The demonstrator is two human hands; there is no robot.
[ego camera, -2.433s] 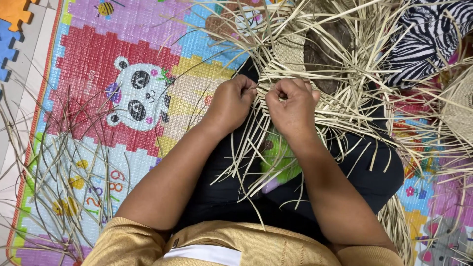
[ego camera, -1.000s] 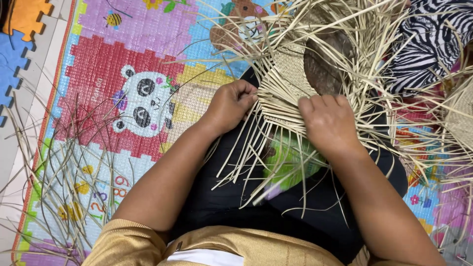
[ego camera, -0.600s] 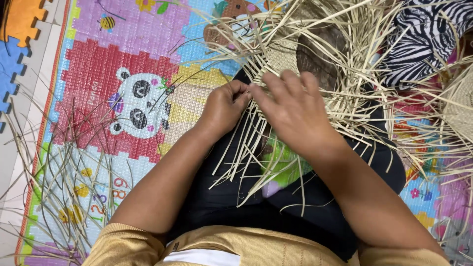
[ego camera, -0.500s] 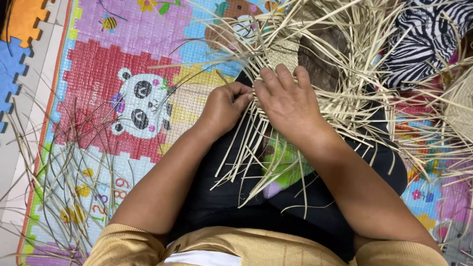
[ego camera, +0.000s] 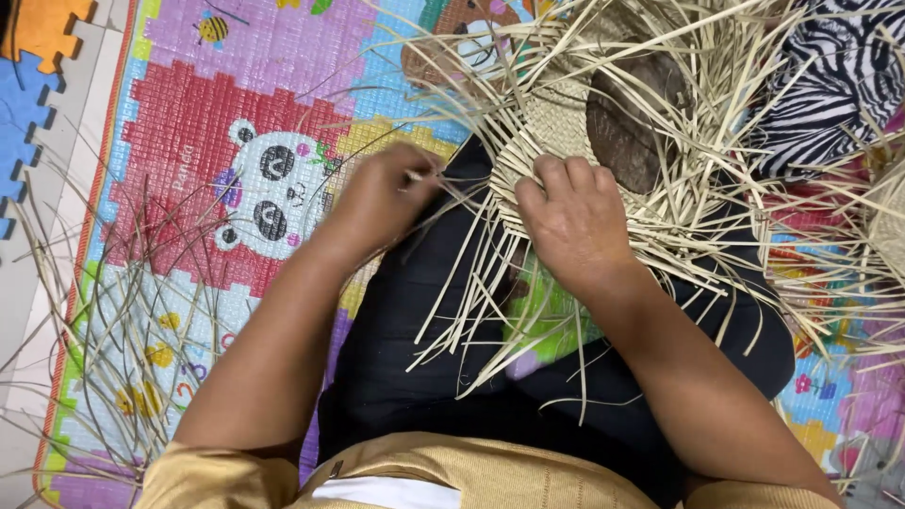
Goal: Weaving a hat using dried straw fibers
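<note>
Left hand [ego camera: 382, 203] has pulled away from the right since 0.5 s ago, grip pinched narrow on one thin flat straw strip [ego camera: 443, 184]. Right hand [ego camera: 575, 221] lies flat, fingers spread, pressing the woven straw piece [ego camera: 556, 123] on the black-clad lap; its grip holds nothing I can see. Loose pale strips fan out stiffly. Beyond: bumpy foam play mat [ego camera: 189, 113] with panda print, zebra-striped fabric [ego camera: 839, 85].

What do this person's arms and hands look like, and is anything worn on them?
Both forearms are bare up to the elbows. The left hand and right hand wear no gloves, and no rings, watch or bracelets show. Mustard-yellow ribbed fabric shows at the bottom edge, with a strip of white beneath it.
</note>
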